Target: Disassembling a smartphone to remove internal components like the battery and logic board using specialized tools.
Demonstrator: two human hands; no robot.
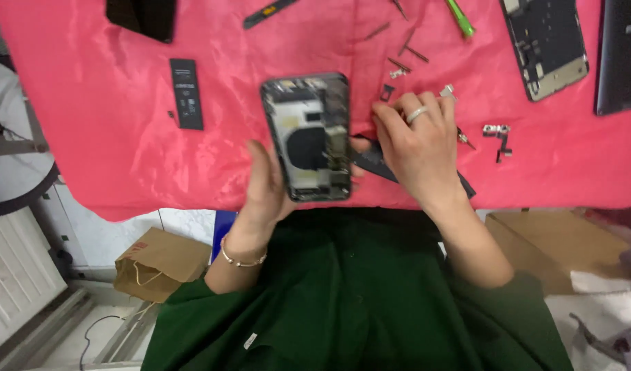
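So the left hand [266,189] was wrapped around the opened phone shell [308,137], gripping it by the edge and holding it up just over the near side of the pink cloth [109,151]. The right hand [415,141] lay fingers-down and loosely together on a dark strip [377,165] beside it; couldn't tell if it pinched anything. Risk as I saw it: that one-handed grip slipping, or a sleeve sweeping the loose screws and brackets [497,134]. A battery [186,93] sat left, another stripped phone frame [545,45] far right, crowding things.
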